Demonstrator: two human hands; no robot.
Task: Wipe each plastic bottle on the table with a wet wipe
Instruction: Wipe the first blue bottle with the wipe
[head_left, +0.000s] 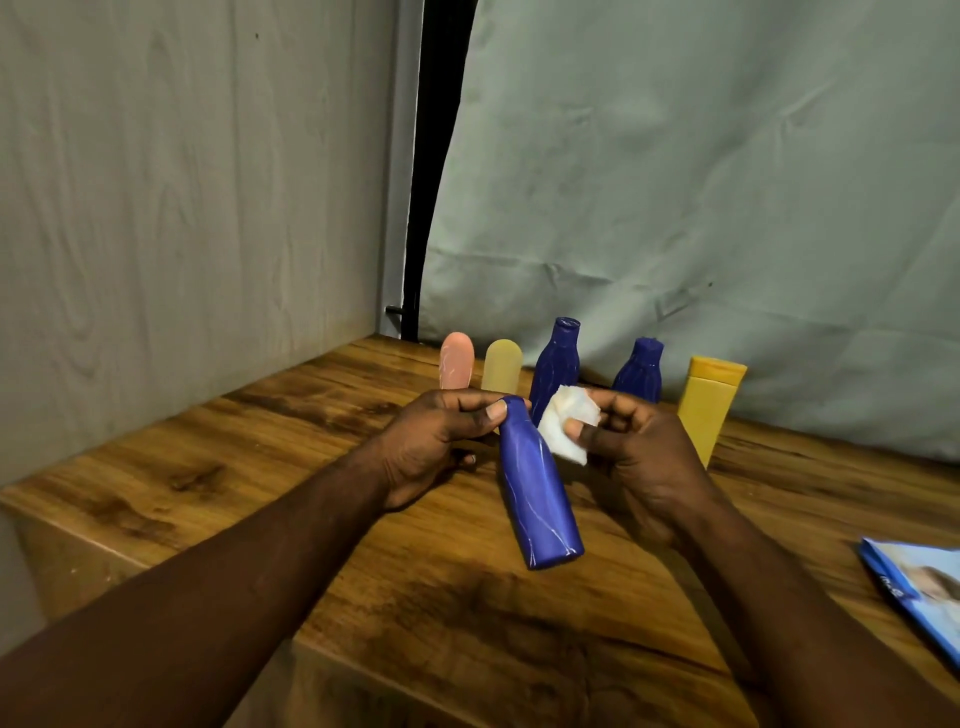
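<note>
Head view: wooden table (249, 447) beside grey sheet (675, 182)

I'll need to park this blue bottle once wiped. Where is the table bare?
The table is bare left of the left hand, toward the wall, and at the near edge, below the held blue bottle. The back edge, pink bottle to yellow bottle, is crowded.

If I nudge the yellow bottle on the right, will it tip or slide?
Probably tips: the yellow bottle is tall and narrow, standing upright. Likely light, being plastic, so it may also slide on the smooth wooden table.
</note>
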